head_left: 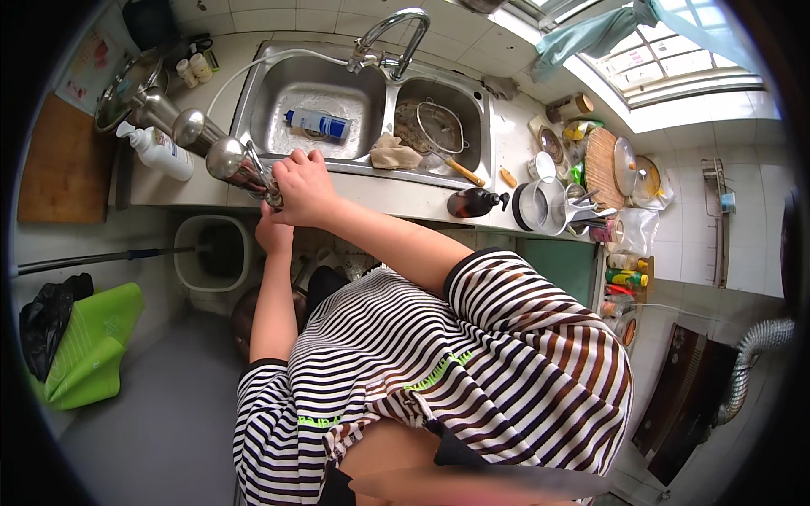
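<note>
On the counter's front left lies a shiny steel cylinder (231,160) with rounded ends and a clamp-like metal fitting at its near end. My right hand (305,187) reaches across to the left with its fingers curled round that near end. Just below, at the counter edge, my left hand (275,234) is raised against the same end; its fingers are mostly hidden. A white hose (240,70) runs from the faucet (396,51) toward the steel cylinders.
A double sink (266,110) holds a blue-and-white tube (317,123) and a strainer (440,126). A cloth (395,153) lies on its divider. Nearby stand a white pump bottle (158,152), a dark pump bottle (474,202) and, below the counter, a white bin (190,253).
</note>
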Demonstrator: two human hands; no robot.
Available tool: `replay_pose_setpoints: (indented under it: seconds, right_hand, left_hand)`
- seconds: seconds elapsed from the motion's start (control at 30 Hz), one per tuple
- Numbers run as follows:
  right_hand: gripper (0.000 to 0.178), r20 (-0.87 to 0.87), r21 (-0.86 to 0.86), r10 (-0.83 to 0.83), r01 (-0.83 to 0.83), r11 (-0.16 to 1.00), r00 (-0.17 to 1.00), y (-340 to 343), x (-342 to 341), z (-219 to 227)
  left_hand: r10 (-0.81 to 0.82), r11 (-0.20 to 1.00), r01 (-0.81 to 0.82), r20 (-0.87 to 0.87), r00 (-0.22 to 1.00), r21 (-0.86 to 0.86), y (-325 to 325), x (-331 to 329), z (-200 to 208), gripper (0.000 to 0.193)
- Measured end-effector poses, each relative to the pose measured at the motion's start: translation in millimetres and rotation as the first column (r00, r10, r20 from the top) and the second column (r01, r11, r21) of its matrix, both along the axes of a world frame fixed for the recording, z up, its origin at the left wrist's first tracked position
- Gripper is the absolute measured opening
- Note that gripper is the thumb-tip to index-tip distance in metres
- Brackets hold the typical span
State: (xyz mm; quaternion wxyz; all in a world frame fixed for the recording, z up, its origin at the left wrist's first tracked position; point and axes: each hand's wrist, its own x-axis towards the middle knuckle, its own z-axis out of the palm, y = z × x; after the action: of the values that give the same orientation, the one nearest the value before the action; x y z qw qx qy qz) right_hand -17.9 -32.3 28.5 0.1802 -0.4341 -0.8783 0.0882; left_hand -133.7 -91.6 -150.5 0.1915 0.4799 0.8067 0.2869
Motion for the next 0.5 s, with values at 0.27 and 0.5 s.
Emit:
replay_pose_setpoints:
  seconds: [0.27,0.5]
  right_hand:
    - [0.044,-0.118,0.042,0.207,-0.204,0.978,0.971,12,0,-27]
    - [0.06,-0.047,-0.021,0.012,-0.013,1.0,0.999,-5,-3,-8]
  left_hand:
    - [-0.005,0.998,0.002,-0.06,0.998,-0.058,-3,1,8,0.052]
    - [0.027,0.998,-0.028,-0.02,0.999,-0.053,-3,-2,4,0.048]
